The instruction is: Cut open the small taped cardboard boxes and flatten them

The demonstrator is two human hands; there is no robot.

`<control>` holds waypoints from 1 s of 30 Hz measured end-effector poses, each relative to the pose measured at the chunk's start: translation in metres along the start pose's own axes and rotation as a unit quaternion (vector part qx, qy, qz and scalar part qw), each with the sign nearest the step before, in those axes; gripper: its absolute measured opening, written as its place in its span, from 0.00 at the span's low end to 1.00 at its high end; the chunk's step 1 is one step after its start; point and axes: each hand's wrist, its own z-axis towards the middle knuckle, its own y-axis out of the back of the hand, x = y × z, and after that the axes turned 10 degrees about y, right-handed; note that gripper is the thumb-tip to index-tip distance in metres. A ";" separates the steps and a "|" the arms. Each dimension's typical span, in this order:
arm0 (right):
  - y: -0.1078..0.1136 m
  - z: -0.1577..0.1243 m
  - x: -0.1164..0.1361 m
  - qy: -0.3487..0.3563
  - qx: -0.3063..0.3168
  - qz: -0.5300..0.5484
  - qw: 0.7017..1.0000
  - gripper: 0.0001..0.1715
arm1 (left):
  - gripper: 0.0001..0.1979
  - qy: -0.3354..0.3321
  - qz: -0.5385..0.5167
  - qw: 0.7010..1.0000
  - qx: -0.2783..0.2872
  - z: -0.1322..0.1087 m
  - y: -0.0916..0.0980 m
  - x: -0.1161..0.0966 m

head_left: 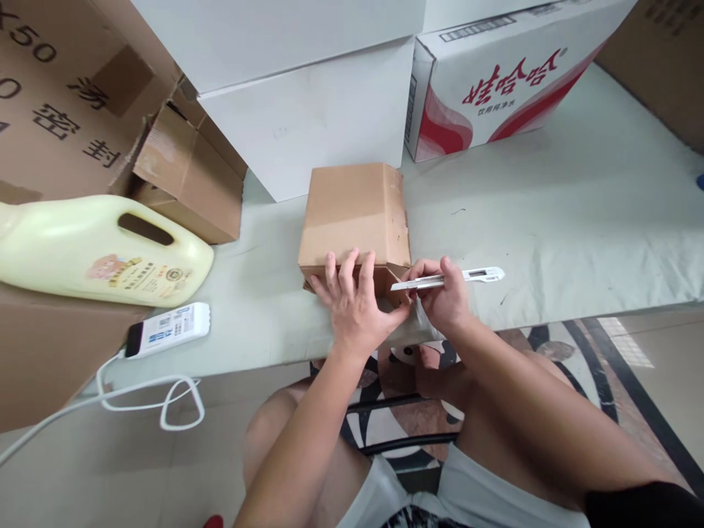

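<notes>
A small brown cardboard box lies on the cloth-covered table in front of me, its near side partly open with a flap at the right corner. My left hand rests on the box's near edge, fingers spread over it and thumb reaching toward the flap. In my right hand is a white utility knife, held between thumb and fingers with its blade end pointing left. That end lies over the box's open near right corner. Whether the blade touches the cardboard I cannot tell. The fingers of this hand are also close to the flap.
White boxes stand stacked behind, beside a white and red carton. To the left are a pale yellow jug, an opened brown box and a white power strip with a cable. The table ends close to my knees.
</notes>
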 end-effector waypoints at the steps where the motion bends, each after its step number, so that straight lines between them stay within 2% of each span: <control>1: 0.000 0.000 0.000 -0.002 0.001 0.001 1.000 0.38 | 0.44 0.001 -0.002 1.000 0.000 0.000 0.000 0.000; 8: 0.001 0.000 0.000 0.009 0.003 0.025 1.000 0.32 | 0.42 -0.003 0.005 1.000 -0.011 0.000 -0.001 0.003; 13: 0.006 -0.001 0.000 0.073 -0.054 -0.001 0.996 0.19 | 0.43 -0.011 0.009 1.000 -0.001 0.000 0.000 0.004; 18: 0.011 0.001 -0.004 0.113 -0.097 0.008 0.989 0.16 | 0.41 -0.004 0.008 1.000 0.003 0.001 0.000 0.004; 21: 0.013 0.003 -0.008 0.083 -0.093 -0.031 0.992 0.15 | 0.41 -0.013 0.014 1.000 -0.002 0.001 0.002 0.003; 26: 0.012 0.004 -0.013 -0.028 -0.102 -0.042 0.993 0.15 | 0.38 -0.011 0.028 1.000 0.005 0.001 0.005 0.000; 30: 0.009 0.005 -0.016 -0.038 -0.122 -0.019 0.992 0.15 | 0.38 -0.008 0.028 1.000 0.010 0.002 0.006 -0.001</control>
